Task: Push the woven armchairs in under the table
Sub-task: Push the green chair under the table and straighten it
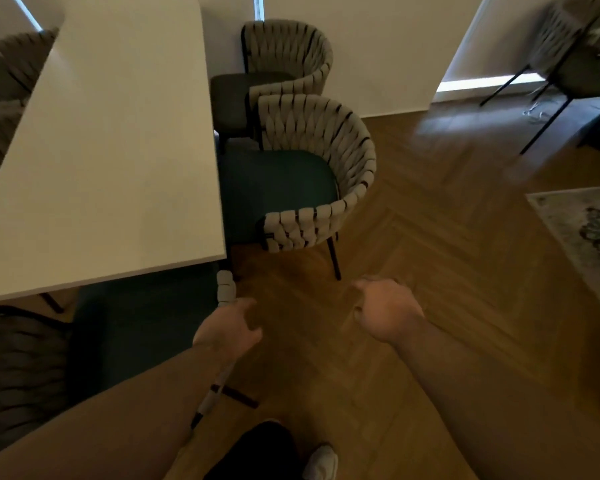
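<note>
A white table (111,150) fills the left of the view. At its near end stands a woven armchair with a dark green seat (136,334), the seat partly under the tabletop. My left hand (227,327) is closed over that chair's woven rim (226,289). My right hand (387,311) hangs over the floor with its fingers curled, holding nothing. Along the table's right side stand two more woven armchairs, a nearer one (319,143) and a farther one (288,46), each with the front of its seat just under the table edge.
More woven chairs (11,71) show at the table's left side. Another chair (568,43) stands at the back right by a doorway. A patterned rug (586,230) lies at the right. Open herringbone wood floor (430,237) lies between. My shoe (321,462) is at the bottom.
</note>
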Action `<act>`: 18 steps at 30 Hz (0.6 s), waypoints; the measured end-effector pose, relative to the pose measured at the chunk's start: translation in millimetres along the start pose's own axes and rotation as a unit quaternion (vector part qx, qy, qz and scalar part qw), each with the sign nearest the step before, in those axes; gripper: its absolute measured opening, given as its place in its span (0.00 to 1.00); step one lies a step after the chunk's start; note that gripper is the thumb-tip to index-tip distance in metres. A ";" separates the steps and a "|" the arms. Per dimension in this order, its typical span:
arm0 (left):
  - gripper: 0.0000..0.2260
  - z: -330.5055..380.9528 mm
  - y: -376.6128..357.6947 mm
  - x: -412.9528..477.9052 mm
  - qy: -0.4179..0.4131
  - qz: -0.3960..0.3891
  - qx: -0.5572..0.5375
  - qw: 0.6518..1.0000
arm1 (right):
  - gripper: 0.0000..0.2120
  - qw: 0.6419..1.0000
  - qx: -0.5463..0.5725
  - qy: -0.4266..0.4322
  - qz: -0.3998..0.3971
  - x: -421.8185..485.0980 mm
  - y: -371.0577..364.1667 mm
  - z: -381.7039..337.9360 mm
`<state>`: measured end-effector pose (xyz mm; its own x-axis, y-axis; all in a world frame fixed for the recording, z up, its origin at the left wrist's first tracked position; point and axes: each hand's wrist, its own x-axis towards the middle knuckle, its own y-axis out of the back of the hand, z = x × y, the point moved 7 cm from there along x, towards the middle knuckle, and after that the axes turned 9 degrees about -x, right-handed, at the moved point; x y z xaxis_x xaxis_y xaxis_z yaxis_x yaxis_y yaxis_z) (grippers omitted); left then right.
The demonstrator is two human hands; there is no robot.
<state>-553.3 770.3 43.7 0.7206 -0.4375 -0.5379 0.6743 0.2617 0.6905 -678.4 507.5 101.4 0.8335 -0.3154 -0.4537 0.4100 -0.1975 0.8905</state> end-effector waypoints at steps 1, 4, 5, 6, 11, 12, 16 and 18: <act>0.31 10.1 2.0 9.9 0.001 0.004 -0.005 1.000 | 0.27 1.000 -0.007 0.007 0.005 10.5 7.7 5.2; 0.33 38.4 4.9 44.3 -0.005 -0.007 -0.032 0.999 | 0.29 0.999 -0.026 0.030 0.004 45.6 30.6 17.0; 0.33 48.4 5.3 57.6 -0.012 -0.009 -0.035 0.999 | 0.30 0.999 -0.031 0.035 0.002 58.3 38.9 21.9; 0.33 58.3 6.6 71.8 -0.018 -0.008 -0.035 0.999 | 0.30 0.999 -0.035 0.038 0.001 72.1 47.6 28.1; 0.35 110.1 11.7 151.5 -0.038 -0.006 -0.024 0.999 | 0.30 0.998 -0.052 0.042 -0.003 144.7 91.2 70.2; 0.36 122.2 11.8 165.7 -0.040 -0.012 -0.013 0.999 | 0.31 0.997 -0.058 0.041 -0.007 158.7 97.4 80.9; 0.36 173.6 14.6 213.6 -0.039 -0.024 0.000 0.999 | 0.31 0.996 -0.070 0.048 -0.019 211.5 115.3 124.4; 0.35 195.6 14.2 238.2 -0.043 -0.030 0.005 0.999 | 0.31 0.994 -0.082 0.067 -0.024 238.2 124.8 144.3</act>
<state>-403.7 501.6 19.9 0.6617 -0.5246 -0.5357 0.7144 0.2241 0.6629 -482.1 273.7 99.3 0.8491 -0.1815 -0.4960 0.4955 -0.0515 0.8671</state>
